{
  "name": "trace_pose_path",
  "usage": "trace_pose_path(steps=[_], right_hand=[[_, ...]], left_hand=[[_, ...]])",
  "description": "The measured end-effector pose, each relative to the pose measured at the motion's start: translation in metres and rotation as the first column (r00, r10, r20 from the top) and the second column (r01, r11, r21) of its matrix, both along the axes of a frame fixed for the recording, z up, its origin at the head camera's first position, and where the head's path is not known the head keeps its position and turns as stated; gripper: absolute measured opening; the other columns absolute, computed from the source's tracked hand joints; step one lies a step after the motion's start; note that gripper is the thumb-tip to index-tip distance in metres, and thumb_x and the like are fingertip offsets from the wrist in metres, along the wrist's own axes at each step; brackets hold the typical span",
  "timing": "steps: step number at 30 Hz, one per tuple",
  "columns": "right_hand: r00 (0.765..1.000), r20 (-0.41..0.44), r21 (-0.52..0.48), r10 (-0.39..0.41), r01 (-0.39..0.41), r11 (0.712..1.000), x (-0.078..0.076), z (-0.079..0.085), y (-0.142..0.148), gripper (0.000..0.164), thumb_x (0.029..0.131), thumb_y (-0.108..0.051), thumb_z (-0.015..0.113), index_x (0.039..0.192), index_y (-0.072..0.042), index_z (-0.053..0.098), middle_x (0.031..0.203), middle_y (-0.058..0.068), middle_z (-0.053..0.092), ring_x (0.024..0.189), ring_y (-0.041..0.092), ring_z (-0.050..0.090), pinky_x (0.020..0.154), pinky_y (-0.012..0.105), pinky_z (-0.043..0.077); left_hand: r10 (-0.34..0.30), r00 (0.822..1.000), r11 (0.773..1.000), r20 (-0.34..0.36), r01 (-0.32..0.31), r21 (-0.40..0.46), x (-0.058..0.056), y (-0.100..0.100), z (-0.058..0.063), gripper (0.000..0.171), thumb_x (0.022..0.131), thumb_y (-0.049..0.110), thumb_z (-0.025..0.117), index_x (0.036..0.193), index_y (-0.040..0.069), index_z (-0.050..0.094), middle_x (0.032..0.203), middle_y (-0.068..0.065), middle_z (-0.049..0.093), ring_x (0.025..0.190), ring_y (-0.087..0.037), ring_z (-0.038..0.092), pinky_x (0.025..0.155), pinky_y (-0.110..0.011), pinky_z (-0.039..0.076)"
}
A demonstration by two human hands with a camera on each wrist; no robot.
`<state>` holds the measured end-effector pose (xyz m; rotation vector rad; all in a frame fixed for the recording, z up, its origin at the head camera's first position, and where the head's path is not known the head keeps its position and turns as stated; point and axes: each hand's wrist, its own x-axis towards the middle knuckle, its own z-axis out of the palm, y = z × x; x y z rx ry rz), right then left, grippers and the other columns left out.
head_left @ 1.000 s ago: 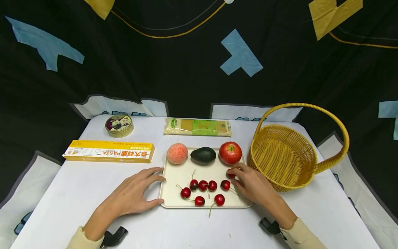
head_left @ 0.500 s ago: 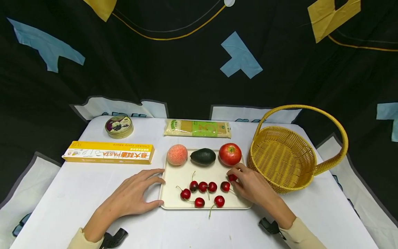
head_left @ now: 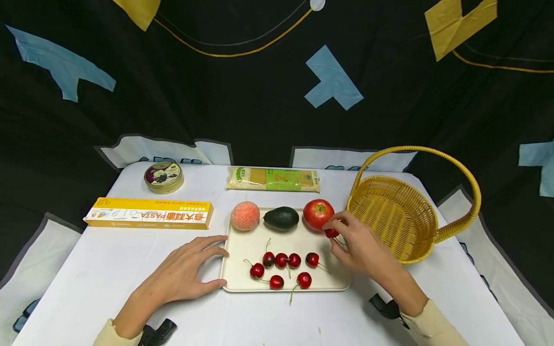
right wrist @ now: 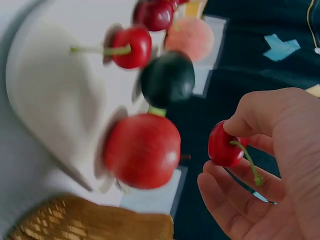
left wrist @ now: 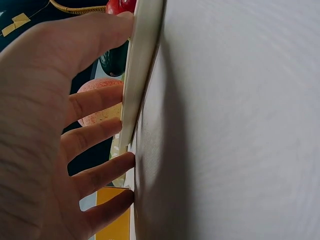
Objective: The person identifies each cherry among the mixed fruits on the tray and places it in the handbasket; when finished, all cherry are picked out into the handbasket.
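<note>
My right hand (head_left: pixel 361 247) pinches a dark red cherry (right wrist: pixel 223 145) between thumb and fingertips. The cherry's green stem hangs toward the palm in the right wrist view. It is held above the right side of a cream tray (head_left: pixel 242 245), close to a red apple (head_left: pixel 318 215). My left hand (head_left: pixel 183 269) rests at the tray's left edge, thumb and fingers spread, fingertips right at the rim. On the tray lie several more cherries (head_left: pixel 304 280) with stems, a dark green avocado (head_left: pixel 281 218) and a pinkish peach (head_left: pixel 245 216).
A yellow wicker basket (head_left: pixel 391 216) with a tall arched handle stands to the right of the tray. Behind the tray lies a pasta packet (head_left: pixel 273 179). A yellow pasta box (head_left: pixel 149 213) and a round tin (head_left: pixel 163 177) are at the left.
My right hand has lifted the cherry from the tray's right side and moved it slightly up and right, beside the apple. My left hand stays at the tray's edge.
</note>
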<state>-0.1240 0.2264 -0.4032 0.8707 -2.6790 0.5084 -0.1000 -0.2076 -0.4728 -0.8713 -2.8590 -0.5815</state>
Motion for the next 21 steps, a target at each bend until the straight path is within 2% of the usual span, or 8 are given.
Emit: trace_pose_path(steps=[5,9,16,21], right_hand=[[0.999,-0.023,-0.004,-0.044,0.044,0.999,-0.006,0.010,0.014,0.031,0.085,-0.006,0.084,0.114,-0.012,0.076,0.118,0.009,0.068,0.095,0.023,0.069,0.077,0.040,0.065],[0.995,-0.008,-0.015,-0.099,0.099,0.995,-0.014,0.012,0.029,0.030,0.087,-0.008,0.084,0.116,-0.011,0.075,0.119,0.009,0.068,0.094,0.025,0.070,0.077,0.043,0.066],[0.985,0.021,-0.036,-0.171,0.172,0.984,-0.030,0.002,0.055,0.029,0.090,-0.005,0.078,0.118,-0.009,0.072,0.119,0.013,0.067,0.089,0.026,0.069,0.073,0.043,0.064],[0.978,0.032,-0.042,-0.208,0.209,0.977,-0.040,-0.008,0.072,0.034,0.089,-0.001,0.080,0.122,-0.005,0.072,0.115,0.015,0.067,0.087,0.026,0.067,0.069,0.042,0.061]], left_hand=[[0.005,1.000,1.000,0.007,-0.005,0.000,0.000,0.000,0.000,0.051,0.082,0.057,0.088,0.123,0.030,0.075,0.157,0.002,0.058,0.141,-0.028,0.057,0.106,-0.056,0.054],[0.004,1.000,1.000,0.002,-0.004,0.003,0.000,-0.001,-0.001,0.050,0.082,0.057,0.088,0.123,0.031,0.075,0.157,0.002,0.058,0.141,-0.028,0.057,0.106,-0.056,0.054],[0.000,1.000,1.000,-0.007,0.000,0.012,0.001,-0.001,-0.001,0.050,0.082,0.056,0.089,0.122,0.030,0.075,0.156,0.001,0.059,0.140,-0.028,0.058,0.106,-0.056,0.053],[-0.007,1.000,1.000,-0.016,0.007,0.017,0.001,-0.001,-0.001,0.050,0.082,0.056,0.089,0.123,0.030,0.074,0.156,0.001,0.059,0.140,-0.027,0.058,0.108,-0.055,0.053]])
